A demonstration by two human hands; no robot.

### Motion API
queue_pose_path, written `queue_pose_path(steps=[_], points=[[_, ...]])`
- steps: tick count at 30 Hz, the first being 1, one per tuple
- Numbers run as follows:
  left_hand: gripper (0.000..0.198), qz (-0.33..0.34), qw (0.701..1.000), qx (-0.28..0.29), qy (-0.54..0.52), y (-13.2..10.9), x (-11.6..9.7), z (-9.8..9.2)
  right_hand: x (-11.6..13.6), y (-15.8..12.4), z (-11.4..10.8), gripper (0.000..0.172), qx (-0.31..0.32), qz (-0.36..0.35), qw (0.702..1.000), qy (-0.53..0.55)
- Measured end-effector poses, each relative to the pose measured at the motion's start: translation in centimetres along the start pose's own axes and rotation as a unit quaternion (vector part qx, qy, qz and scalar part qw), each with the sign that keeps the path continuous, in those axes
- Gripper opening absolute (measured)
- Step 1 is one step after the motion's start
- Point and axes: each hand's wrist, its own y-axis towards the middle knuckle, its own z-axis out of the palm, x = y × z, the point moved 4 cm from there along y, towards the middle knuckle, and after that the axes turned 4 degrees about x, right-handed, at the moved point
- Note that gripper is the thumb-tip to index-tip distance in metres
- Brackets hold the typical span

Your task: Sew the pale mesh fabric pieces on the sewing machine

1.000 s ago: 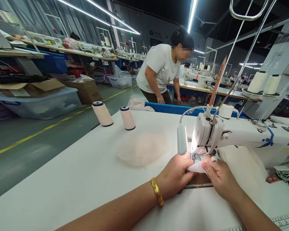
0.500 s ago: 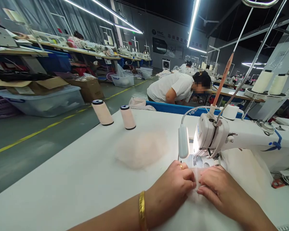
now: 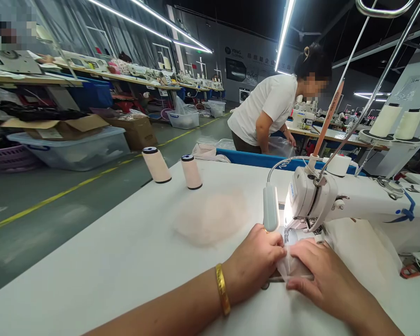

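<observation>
A white sewing machine (image 3: 353, 203) stands on the white table (image 3: 126, 252), its lamp (image 3: 270, 207) lighting the needle area. A small sheer white fabric piece (image 3: 290, 266) lies in front of the presser foot. My left hand (image 3: 254, 261), with a gold bangle on the wrist, pinches the piece's left edge with curled fingers. Lying flatter on the fabric, my right hand (image 3: 318, 275) presses its right side with the fingers together.
A pale pink heap of sheer fabric (image 3: 210, 217) lies left of the machine. Two pink thread cones (image 3: 156, 164) (image 3: 191, 171) stand at the table's far edge. A person in a white shirt (image 3: 266, 112) bends over a blue bin behind. Boxes and a plastic tub line the aisle at left.
Both hands have pushed the fabric piece forward toward the needle after drawing it back. The person behind has straightened up from bending low.
</observation>
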Motion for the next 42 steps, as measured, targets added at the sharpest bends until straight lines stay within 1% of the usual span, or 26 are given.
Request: queue_pose_path(steps=[2, 3, 4, 5, 6, 7, 9, 10, 12, 14, 16, 19, 22, 25, 27, 29, 31, 33, 36, 39, 42], points=[[0.024, 0.005, 1.000, -0.010, 0.001, 0.2, -0.1, -0.1, 0.0, -0.1, 0.2, 0.036, -0.011, 0.001, 1.000, -0.002], [0.024, 0.008, 1.000, -0.015, -0.002, 0.4, -0.1, -0.2, -0.1, -0.1, 0.4, 0.040, -0.018, 0.000, 1.000, -0.006], [0.024, 0.008, 1.000, -0.019, -0.009, 0.5, -0.1, -0.2, -0.2, -0.1, 0.6, 0.037, -0.027, -0.003, 1.000, -0.012], [0.024, 0.003, 1.000, -0.021, -0.023, 0.6, 0.0, -0.3, -0.4, 0.1, 0.8, 0.028, -0.037, -0.005, 0.999, -0.018], [0.024, -0.007, 0.999, -0.018, -0.042, 0.7, 0.2, -0.4, -0.5, 0.2, 1.1, 0.015, -0.051, -0.008, 0.998, -0.022], [0.024, -0.022, 0.998, -0.009, -0.065, 0.8, 0.4, -0.4, -0.7, 0.5, 1.2, 0.007, -0.070, -0.008, 0.997, -0.023], [0.025, -0.054, 0.992, 0.020, -0.113, 1.0, 0.8, -0.3, -1.1, 0.9, 1.3, 0.023, -0.112, -0.003, 0.994, -0.010], [0.026, -0.068, 0.988, 0.037, -0.133, 1.1, 1.0, -0.3, -1.3, 1.1, 1.2, 0.027, -0.131, 0.001, 0.991, 0.002], [0.027, -0.085, 0.981, 0.058, -0.162, 1.2, 1.2, -0.4, -1.5, 1.3, 1.0, 0.029, -0.157, 0.011, 0.987, 0.028], [0.027, -0.087, 0.979, 0.062, -0.173, 1.3, 1.2, -0.6, -1.5, 1.4, 0.7, 0.031, -0.163, 0.020, 0.985, 0.048], [0.027, -0.079, 0.981, 0.060, -0.166, 1.3, 1.0, -0.7, -1.6, 1.2, 0.5, 0.035, -0.158, 0.027, 0.985, 0.064], [0.028, -0.054, 0.987, 0.052, -0.144, 1.0, 0.8, -0.8, -1.5, 0.6, 0.2, 0.041, -0.121, 0.020, 0.988, 0.094], [0.021, -0.017, 0.992, 0.032, -0.120, 0.4, 0.4, -0.9, -1.0, 0.0, -0.3, 0.046, -0.070, -0.018, 0.991, 0.108], [0.023, 0.019, 0.996, 0.012, -0.092, -0.3, -0.5, -1.1, 0.0, -0.4, -0.8, 0.052, -0.025, -0.064, 0.995, 0.079], [0.024, 0.039, 0.996, 0.002, -0.081, -0.7, -1.1, -1.2, 0.5, -0.5, -1.0, 0.046, -0.006, -0.073, 0.996, 0.055], [0.024, 0.054, 0.996, -0.007, -0.076, -0.9, -1.5, -1.2, 0.8, -0.6, -1.0, 0.036, 0.001, -0.068, 0.997, 0.035], [0.025, 0.065, 0.995, -0.011, -0.072, -0.9, -1.6, -1.1, 0.8, -0.6, -1.0, 0.026, 0.004, -0.064, 0.998, 0.023], [0.026, 0.065, 0.996, -0.011, -0.065, -1.0, -1.4, -1.0, 0.7, -0.7, -0.9, 0.021, 0.006, -0.062, 0.998, 0.017], [0.024, 0.050, 0.998, 0.002, -0.049, -1.0, -1.1, -0.7, 0.5, -0.6, -0.8, 0.022, 0.002, -0.060, 0.998, 0.006], [0.021, 0.024, 0.999, 0.030, -0.035, -0.9, -0.8, -0.7, 0.3, -0.4, -0.5, 0.027, 0.002, -0.055, 0.998, -0.016], [0.020, 0.008, 0.999, 0.047, -0.016, -0.6, -0.5, -0.9, 0.2, -0.1, -0.2, 0.021, 0.003, -0.038, 0.999, -0.036]])
